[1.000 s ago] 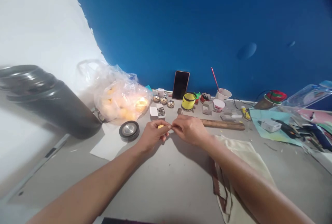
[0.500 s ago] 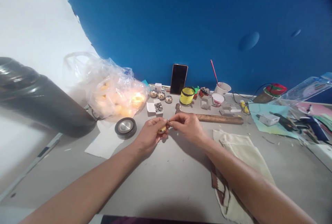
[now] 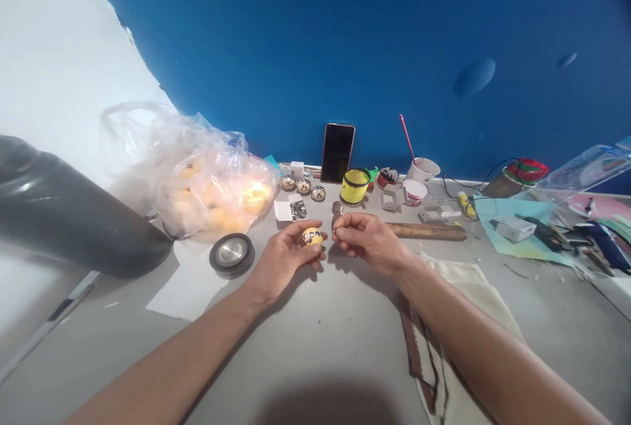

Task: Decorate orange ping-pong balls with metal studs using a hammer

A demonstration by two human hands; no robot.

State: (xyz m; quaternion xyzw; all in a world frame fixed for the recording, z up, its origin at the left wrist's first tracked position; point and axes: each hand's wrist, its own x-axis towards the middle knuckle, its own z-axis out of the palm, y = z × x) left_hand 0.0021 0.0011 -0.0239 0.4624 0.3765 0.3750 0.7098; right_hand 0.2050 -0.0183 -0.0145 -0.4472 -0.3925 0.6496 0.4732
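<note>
My left hand holds a small yellow ball between thumb and fingers. Shiny silver studs dot the ball's surface, with bare yellow showing between them. To its right, apart from the ball, my right hand is closed in a pinch; whatever sits at the fingertips is too small to make out. Just beyond my left hand lies an open white box of small silver pieces. Behind it sit three balls covered in silver studs. A wooden-handled hammer lies past my right hand.
On the left are a dark bottle, a plastic bag with yellow items, and a round lid. A phone leans on the blue wall near a yellow container. A cream cloth lies under my right forearm.
My hands have moved apart. The left has turned the ball so its studded side shows, and the right has drawn away to the right, still pinching. The view has shifted slightly.
</note>
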